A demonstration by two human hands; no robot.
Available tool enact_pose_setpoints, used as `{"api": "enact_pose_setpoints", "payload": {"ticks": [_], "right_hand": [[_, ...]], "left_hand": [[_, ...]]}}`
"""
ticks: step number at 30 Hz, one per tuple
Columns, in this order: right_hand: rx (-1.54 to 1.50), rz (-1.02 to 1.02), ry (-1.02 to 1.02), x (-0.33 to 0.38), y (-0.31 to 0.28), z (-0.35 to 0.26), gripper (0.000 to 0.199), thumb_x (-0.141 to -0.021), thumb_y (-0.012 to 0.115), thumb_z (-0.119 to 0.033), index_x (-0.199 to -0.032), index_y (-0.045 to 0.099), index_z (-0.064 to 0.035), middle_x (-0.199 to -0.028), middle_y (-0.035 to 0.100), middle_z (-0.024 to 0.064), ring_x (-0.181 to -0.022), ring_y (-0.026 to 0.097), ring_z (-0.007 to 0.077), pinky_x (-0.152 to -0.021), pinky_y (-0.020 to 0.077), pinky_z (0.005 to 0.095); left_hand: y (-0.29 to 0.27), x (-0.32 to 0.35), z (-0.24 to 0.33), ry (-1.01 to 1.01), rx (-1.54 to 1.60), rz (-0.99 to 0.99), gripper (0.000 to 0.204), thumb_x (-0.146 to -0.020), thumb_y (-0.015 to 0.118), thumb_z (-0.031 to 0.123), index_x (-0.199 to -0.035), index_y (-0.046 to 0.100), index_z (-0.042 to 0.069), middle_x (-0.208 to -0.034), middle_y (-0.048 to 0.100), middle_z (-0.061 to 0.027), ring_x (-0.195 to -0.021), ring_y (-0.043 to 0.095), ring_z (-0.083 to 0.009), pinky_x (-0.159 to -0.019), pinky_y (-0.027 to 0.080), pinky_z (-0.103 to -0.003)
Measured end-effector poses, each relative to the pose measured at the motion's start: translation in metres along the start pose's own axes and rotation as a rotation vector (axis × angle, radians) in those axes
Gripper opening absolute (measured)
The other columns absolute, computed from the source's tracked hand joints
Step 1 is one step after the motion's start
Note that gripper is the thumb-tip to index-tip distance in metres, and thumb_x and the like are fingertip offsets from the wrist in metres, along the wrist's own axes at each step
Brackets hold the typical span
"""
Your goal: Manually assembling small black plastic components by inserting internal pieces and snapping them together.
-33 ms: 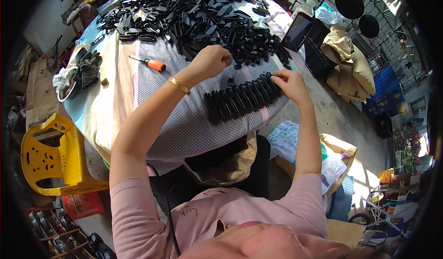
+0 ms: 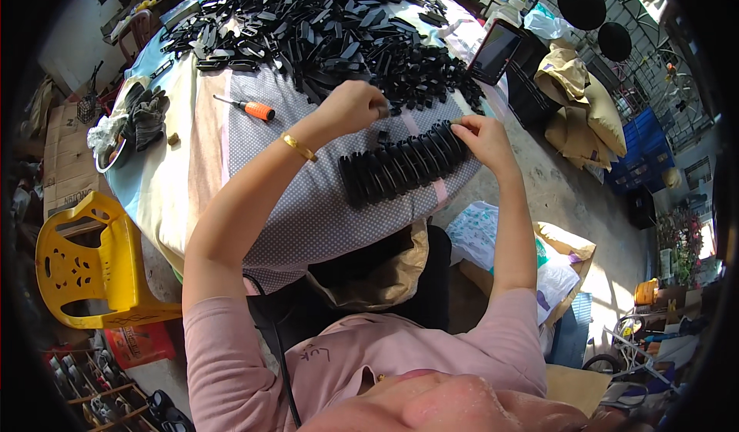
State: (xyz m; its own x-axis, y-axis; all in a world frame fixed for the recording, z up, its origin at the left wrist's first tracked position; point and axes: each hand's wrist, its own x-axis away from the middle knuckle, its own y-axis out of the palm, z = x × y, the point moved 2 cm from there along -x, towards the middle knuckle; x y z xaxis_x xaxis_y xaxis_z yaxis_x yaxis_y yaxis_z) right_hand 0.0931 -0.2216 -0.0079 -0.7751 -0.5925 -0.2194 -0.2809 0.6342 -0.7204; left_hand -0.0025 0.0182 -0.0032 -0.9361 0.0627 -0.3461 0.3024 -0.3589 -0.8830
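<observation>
A row of curved black plastic pieces (image 2: 404, 169) stands side by side on the dotted tablecloth in front of me. At the row's right end my right hand (image 2: 486, 143) is closed, thumb and fingers pinching the top of the last black plastic piece. My left hand (image 2: 356, 107), with a gold bangle on its wrist, hovers beyond the row by the small black parts (image 2: 431, 78). Its fingers are curled together, and whatever they hold is hidden. A few small black bits (image 2: 383, 136) lie between that hand and the row.
A big heap of long black plastic parts (image 2: 308, 28) covers the far table. An orange-handled screwdriver (image 2: 254, 109) lies left of my left hand. Dark gloves (image 2: 148, 116) sit at the left edge, a phone (image 2: 495, 51) stands at the right. A yellow chair (image 2: 92, 266) is on the left.
My left hand has shifted very slightly nearer the small black parts, its fingers curled a little lower. My right hand stays at the row's end.
</observation>
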Motion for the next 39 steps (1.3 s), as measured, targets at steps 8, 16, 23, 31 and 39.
{"api": "enact_pose_setpoints", "payload": {"ticks": [8,16,23,31,39], "right_hand": [[0.074,0.125,-0.222,-0.015,0.013,-0.039,0.021,-0.076,0.067,-0.017,-0.091,0.067,-0.0014,-0.077,0.066,0.0108,-0.065,0.061,0.0152,-0.063,0.0479,0.0267],[-0.232,0.099,-0.404,-0.011,0.046,-0.088,0.019,-0.076,0.068,-0.009,-0.090,0.064,0.0025,-0.072,0.062,0.0074,-0.061,0.057,0.0109,-0.056,0.0463,0.0227],[-0.159,0.282,-0.398,-0.004,0.031,-0.076,0.022,-0.079,0.060,-0.002,-0.101,0.061,0.0017,-0.077,0.060,0.0045,-0.065,0.056,0.0086,-0.056,0.0473,0.0217],[-0.693,0.208,-0.143,0.031,0.018,-0.051,0.015,-0.086,0.054,-0.003,-0.099,0.061,0.0019,-0.086,0.061,0.0034,-0.073,0.059,0.0084,-0.060,0.0503,0.0198],[-0.583,0.222,-0.149,0.047,0.033,-0.048,0.016,-0.084,0.059,-0.005,-0.098,0.061,0.0025,-0.085,0.060,0.0024,-0.071,0.056,0.0067,-0.061,0.0489,0.0190]], "left_hand": [[0.011,0.006,0.004,-0.091,0.253,-0.253,0.021,-0.069,0.066,0.018,-0.082,0.065,0.002,-0.076,0.064,-0.0143,-0.069,0.062,-0.0268,-0.065,0.049,-0.034],[-0.003,0.006,0.001,-0.604,1.323,-0.168,0.022,-0.083,0.063,0.017,-0.095,0.057,0.000,-0.082,0.061,-0.0063,-0.073,0.061,-0.0125,-0.066,0.052,-0.024],[-0.012,-0.009,-0.010,-0.407,0.867,0.058,0.024,-0.083,0.059,0.011,-0.104,0.060,0.002,-0.091,0.063,-0.0075,-0.077,0.062,-0.0177,-0.067,0.051,-0.027],[-0.006,-0.016,-0.029,-0.136,-0.361,0.061,0.031,-0.069,0.066,0.017,-0.100,0.064,0.012,-0.102,0.052,-0.0047,-0.101,0.044,-0.0245,-0.085,0.039,-0.035],[-0.005,-0.017,-0.027,-0.013,-0.419,0.220,0.014,-0.071,0.059,0.011,-0.084,0.061,0.008,-0.098,0.056,-0.0049,-0.099,0.045,-0.0223,-0.079,0.036,-0.034]]}}
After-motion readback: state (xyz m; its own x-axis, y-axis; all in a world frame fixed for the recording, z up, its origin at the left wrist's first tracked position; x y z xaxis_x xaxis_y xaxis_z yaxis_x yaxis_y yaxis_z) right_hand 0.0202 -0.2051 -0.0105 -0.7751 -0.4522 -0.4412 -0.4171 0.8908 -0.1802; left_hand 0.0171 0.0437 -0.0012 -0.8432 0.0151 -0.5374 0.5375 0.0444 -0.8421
